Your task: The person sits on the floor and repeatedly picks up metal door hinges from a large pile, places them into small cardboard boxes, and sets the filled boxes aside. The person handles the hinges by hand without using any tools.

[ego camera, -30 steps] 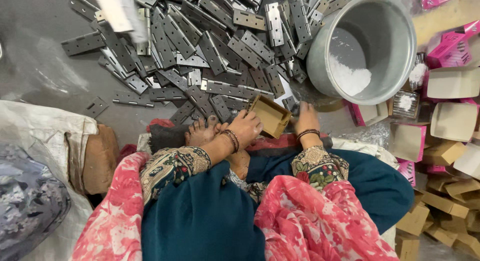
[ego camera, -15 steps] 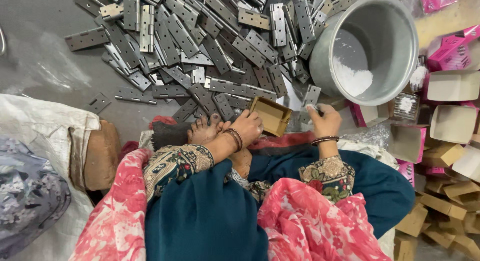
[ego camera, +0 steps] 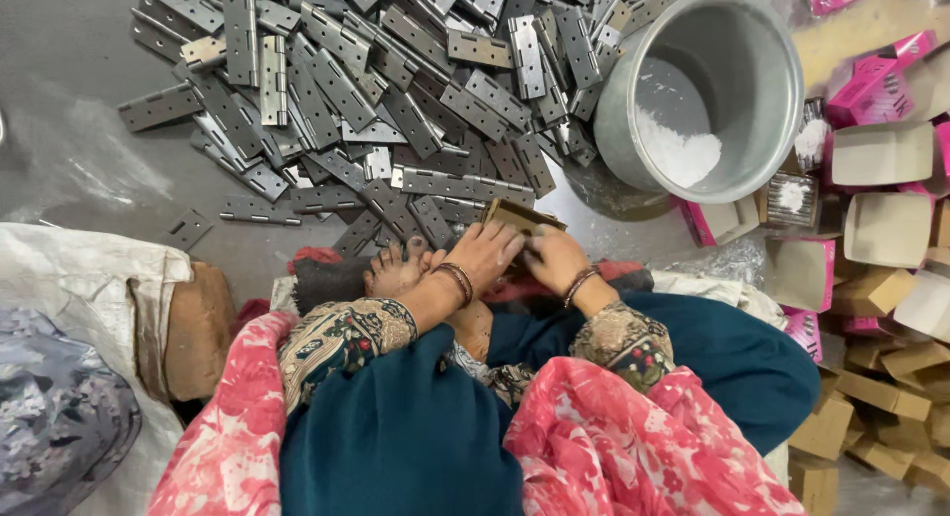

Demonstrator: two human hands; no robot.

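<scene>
Box [ego camera: 522, 219], small and brown, is pinched between left hand [ego camera: 485, 257] and right hand [ego camera: 554, 261] beside the hinges [ego camera: 396, 100]; best kept level, both grips firm.

One cam only, head-worn, facing almost straight down at the floor [ego camera: 69, 110] from seated height, fairly close. Landmark: hinge pile [ego camera: 396, 110], top centre of view. Metal pot [ego camera: 708, 91] sits right of pile; person's lap and knees fill the bottom, below pile. No 2nd view, so no overlap.
</scene>
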